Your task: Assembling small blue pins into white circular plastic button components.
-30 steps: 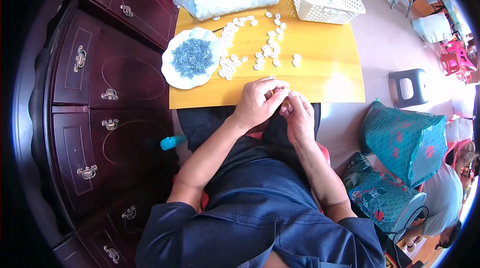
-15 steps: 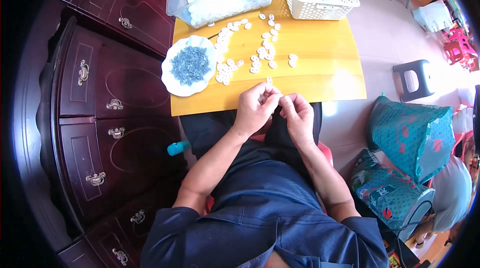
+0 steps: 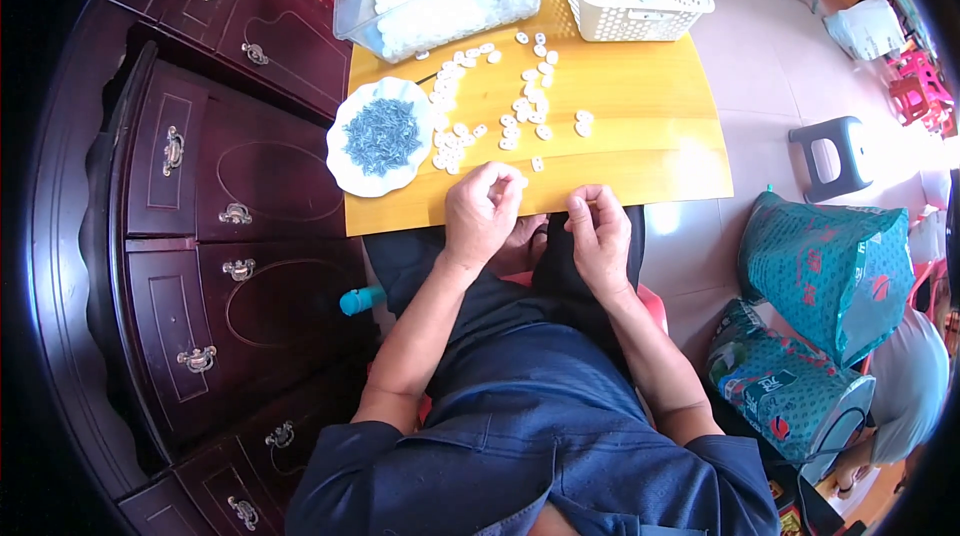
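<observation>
My left hand [image 3: 482,216] is over the near edge of the yellow table. Its thumb and forefinger are pinched on what looks like a small white piece, mostly hidden by the fingers. Apart from it, to the right, my right hand [image 3: 600,239] has thumb and fingertips pressed together; anything in them is too small to make out. A single white two-holed oval piece [image 3: 537,164] lies just beyond my hands. Several more such pieces [image 3: 455,141] are scattered farther back. On the left, a white scalloped dish [image 3: 346,174] holds a heap of thin dark-grey slivers [image 3: 383,136].
At the table's [image 3: 640,158] far side stand a clear plastic bin [image 3: 352,8] full of white pieces and a white perforated basket [image 3: 640,26]. Dark wooden drawers [image 3: 265,191] line the left. On the right are a grey stool [image 3: 850,161], teal bags [image 3: 825,261] and another person's arm [image 3: 858,456].
My hands, which were touching at the fingertips, have come apart. The left hand has moved leftward; the right hand has stayed almost in place.
</observation>
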Tool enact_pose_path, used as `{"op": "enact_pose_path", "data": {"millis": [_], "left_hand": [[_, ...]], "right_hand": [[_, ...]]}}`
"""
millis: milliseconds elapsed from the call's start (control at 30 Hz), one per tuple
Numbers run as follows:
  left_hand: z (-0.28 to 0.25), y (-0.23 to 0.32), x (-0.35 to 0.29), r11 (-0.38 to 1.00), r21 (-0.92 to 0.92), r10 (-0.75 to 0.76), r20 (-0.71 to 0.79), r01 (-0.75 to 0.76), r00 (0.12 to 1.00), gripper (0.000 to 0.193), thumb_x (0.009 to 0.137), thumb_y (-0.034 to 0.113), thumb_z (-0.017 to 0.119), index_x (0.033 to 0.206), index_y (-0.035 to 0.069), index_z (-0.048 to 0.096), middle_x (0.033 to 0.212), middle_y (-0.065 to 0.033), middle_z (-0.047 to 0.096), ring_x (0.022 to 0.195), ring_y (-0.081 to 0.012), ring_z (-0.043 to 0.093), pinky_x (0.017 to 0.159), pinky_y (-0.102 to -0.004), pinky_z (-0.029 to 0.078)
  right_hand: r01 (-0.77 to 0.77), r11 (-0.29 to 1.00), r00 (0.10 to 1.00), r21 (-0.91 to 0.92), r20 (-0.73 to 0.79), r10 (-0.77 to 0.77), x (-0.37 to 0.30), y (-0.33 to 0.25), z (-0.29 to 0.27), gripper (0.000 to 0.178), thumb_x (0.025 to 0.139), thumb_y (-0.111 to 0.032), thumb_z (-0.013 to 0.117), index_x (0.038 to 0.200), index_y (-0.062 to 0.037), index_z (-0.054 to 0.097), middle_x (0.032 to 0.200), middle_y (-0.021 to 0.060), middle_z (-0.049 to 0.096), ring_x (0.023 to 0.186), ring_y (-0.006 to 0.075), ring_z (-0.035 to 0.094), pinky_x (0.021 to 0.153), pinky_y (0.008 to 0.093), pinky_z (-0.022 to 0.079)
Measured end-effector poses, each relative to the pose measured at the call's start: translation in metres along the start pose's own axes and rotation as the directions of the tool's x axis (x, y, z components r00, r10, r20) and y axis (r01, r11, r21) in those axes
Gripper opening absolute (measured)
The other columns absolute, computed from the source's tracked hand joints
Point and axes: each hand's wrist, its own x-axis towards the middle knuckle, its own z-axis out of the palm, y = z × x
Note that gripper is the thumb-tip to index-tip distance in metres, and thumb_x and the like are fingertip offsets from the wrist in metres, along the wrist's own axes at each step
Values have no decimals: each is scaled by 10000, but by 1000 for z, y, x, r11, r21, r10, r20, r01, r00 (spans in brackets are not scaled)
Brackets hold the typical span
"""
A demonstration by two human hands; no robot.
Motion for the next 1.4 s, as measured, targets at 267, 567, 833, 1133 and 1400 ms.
{"op": "enact_pose_path", "data": {"millis": [267,567,833,1133,1400], "left_hand": [[-14,8,9,825,497,309,0,-268,951,192,844,36,732,1030,30,687,856,-92,648,592,-172,620,554,-303,482],[-20,39,-11,983,-55,185,210,-178,960,124,849,-19,724,968,15,711,815,-95,670,640,-207,680,579,-316,527],[-34,29,-10,981,-110,176,167,-160,970,80,854,-23,718,928,-3,696,787,-99,668,663,-209,683,597,-315,526],[-40,0,-16,983,-153,114,85,-100,990,33,907,-1,701,940,-5,700,799,-31,676,622,-65,573,567,-234,458],[-41,-4,-13,981,-191,60,115,-37,992,30,931,10,689,951,-12,697,778,15,657,627,-25,539,572,-206,443]], "right_hand": [[-174,960,979,219,142,145,-3,3,2,125,1044,-136,590,1004,-21,615,862,-12,607,695,47,537,643,200,455],[-339,883,913,326,342,224,1,-19,6,219,1050,-228,601,958,-40,661,775,-24,616,687,50,535,647,201,448],[-353,907,886,229,392,246,25,-33,5,236,1019,-230,626,938,-13,673,770,8,668,657,57,583,579,250,478],[294,764,951,-574,254,-175,67,-26,16,234,892,-302,711,896,-68,707,873,130,692,707,318,689,631,428,539],[319,757,941,-570,289,-179,73,-16,23,150,890,-244,690,899,-99,724,850,126,687,746,347,695,665,434,562]]}}
